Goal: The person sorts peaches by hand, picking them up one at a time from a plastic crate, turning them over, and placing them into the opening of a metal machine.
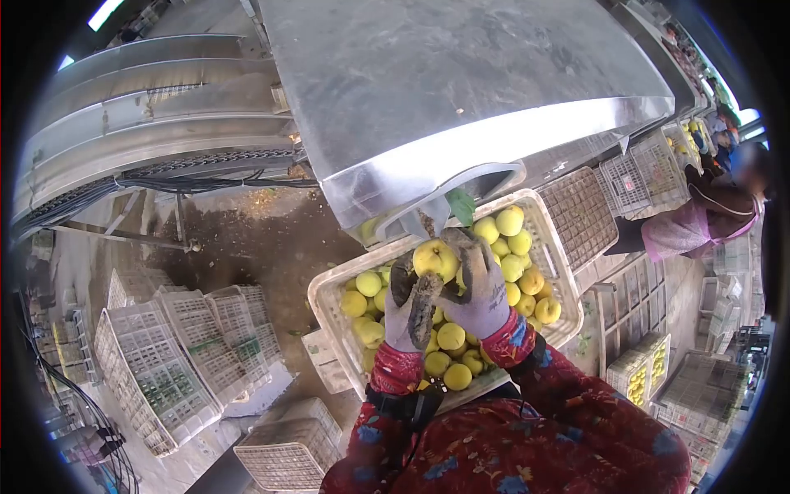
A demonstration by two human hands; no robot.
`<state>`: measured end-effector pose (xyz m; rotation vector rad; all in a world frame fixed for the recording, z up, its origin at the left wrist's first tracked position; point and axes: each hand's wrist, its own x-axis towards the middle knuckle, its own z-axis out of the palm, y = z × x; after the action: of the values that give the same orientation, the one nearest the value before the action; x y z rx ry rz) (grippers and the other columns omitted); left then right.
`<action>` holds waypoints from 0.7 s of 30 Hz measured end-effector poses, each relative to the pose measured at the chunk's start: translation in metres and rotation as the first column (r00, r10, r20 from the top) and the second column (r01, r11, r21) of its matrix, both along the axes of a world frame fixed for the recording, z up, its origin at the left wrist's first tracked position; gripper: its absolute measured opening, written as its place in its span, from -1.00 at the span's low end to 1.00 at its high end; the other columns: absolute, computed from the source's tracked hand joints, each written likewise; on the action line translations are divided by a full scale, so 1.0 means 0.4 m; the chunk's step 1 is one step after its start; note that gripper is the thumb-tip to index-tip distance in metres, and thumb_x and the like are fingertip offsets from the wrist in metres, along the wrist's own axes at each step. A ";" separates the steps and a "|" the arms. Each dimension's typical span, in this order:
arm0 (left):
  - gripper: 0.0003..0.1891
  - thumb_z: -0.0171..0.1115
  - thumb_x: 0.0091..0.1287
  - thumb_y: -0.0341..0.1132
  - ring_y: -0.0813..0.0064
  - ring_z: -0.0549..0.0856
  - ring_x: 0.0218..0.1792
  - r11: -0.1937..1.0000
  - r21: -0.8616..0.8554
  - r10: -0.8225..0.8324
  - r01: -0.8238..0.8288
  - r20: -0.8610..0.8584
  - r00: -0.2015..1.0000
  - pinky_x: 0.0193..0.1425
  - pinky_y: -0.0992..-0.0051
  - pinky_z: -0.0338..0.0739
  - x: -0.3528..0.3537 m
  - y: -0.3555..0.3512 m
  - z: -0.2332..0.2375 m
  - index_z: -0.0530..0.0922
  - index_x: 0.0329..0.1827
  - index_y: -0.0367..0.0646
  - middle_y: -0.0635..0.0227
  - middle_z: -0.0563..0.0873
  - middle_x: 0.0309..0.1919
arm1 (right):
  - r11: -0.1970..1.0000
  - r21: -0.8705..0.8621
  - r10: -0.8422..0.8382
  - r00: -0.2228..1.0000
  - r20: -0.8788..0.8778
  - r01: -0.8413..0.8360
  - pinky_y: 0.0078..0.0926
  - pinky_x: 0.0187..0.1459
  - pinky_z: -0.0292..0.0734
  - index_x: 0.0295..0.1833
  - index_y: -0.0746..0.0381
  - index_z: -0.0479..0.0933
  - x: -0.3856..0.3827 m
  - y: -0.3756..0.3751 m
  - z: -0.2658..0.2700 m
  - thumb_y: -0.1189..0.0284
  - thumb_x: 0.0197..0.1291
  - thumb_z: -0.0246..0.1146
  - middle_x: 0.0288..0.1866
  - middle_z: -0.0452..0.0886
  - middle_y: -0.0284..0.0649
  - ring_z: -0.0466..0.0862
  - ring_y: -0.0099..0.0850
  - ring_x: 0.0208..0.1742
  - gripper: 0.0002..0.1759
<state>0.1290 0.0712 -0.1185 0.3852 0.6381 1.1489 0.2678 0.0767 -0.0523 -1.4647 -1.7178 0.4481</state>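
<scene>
Both of my hands wear pale gloves with dark, dirt-stained fingers. Between them, above a crate, they hold a yellow peach (pixel 435 260). My left hand (pixel 406 306) closes on the fruit's left side, its soiled thumb towards me. From the right, my right hand (pixel 484 288) curls its fingers against the same peach. Under the hands is a cream plastic crate (pixel 568 284) with many yellow peaches (pixel 457 376) in it. A green leaf (pixel 461 207) shows just beyond my right hand, at the crate's far edge.
A metal machine table (pixel 477 74) with a grey curved guard (pixel 436 206) stands ahead. Stacked crates (pixel 169 362) lie at left, another crate (pixel 288 449) at lower left. At right are more crates (pixel 576 218) and a person in a pink apron (pixel 679 230).
</scene>
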 end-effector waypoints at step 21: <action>-0.36 0.41 0.24 -0.32 0.20 0.60 0.24 0.923 -0.076 -0.344 0.378 -0.602 0.720 0.25 0.22 0.60 -0.031 -0.141 -0.142 0.38 0.39 -0.15 0.13 0.56 0.25 | 0.827 -0.561 0.415 0.652 0.635 0.020 -0.13 0.19 0.46 0.17 0.18 0.48 0.213 -0.103 -0.175 0.16 -0.02 0.46 0.20 0.46 -0.06 0.52 -0.07 0.20 -0.36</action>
<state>0.1167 0.0146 -0.1752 0.9098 1.0422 0.6450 0.3531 0.0356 -0.1224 -2.0401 -2.5907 0.5094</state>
